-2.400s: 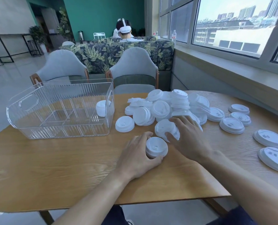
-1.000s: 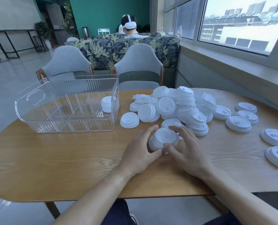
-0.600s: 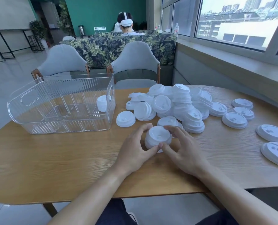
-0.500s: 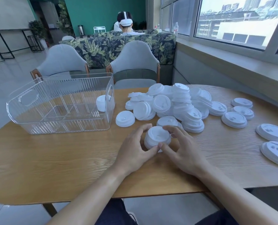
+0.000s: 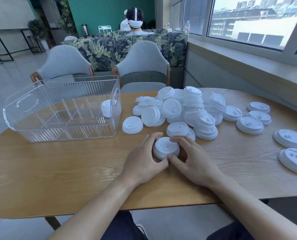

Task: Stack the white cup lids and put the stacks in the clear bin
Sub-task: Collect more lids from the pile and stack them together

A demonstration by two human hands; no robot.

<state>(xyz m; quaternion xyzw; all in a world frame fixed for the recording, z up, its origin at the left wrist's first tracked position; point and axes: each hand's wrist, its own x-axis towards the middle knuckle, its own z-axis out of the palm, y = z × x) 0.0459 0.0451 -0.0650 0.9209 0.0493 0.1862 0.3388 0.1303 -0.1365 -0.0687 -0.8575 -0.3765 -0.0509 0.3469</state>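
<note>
Both hands have closed in on the small lid stack [image 5: 166, 147] near the bench's front edge — left hand [image 5: 144, 161] and right hand [image 5: 192, 161] fingers gripping it, squared and ready for the clear bin [image 5: 40, 134].

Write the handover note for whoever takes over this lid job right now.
Left hand and right hand: both grip the small lid stack on the table, squaring it.
Clear bin, far left: one short stack inside at its right end.
Loose lid pile sits behind the hands; wider lids lie to the right.
Done: one stack binned.
Left: bin this stack, then stack the rest.
</note>
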